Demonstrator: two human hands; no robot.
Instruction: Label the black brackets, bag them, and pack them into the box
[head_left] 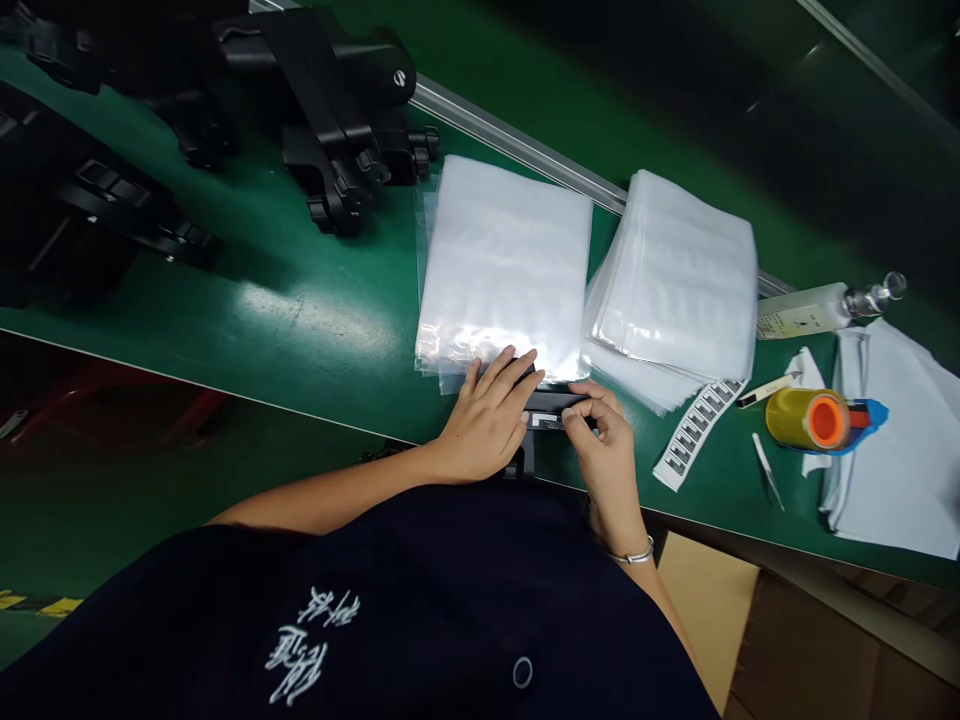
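Note:
A small black part (553, 412) with a white label on it lies at the near edge of the green table (300, 320). My left hand (489, 415) rests on its left end, fingers stretched over it and onto the clear plastic bags. My right hand (604, 440) pinches the part's right end with thumb and fingertips on the label. A stack of clear plastic bags (506, 265) lies just behind my hands. A second stack of bags (675, 285) is to its right.
Black plastic assemblies (337, 110) crowd the far left of the table. A strip of barcode labels (697, 430), tweezers (768, 470), a yellow tape roll (810, 418), a bottle (825, 308) and white cloths (900, 440) lie at right. A cardboard box (712, 600) stands below the table edge.

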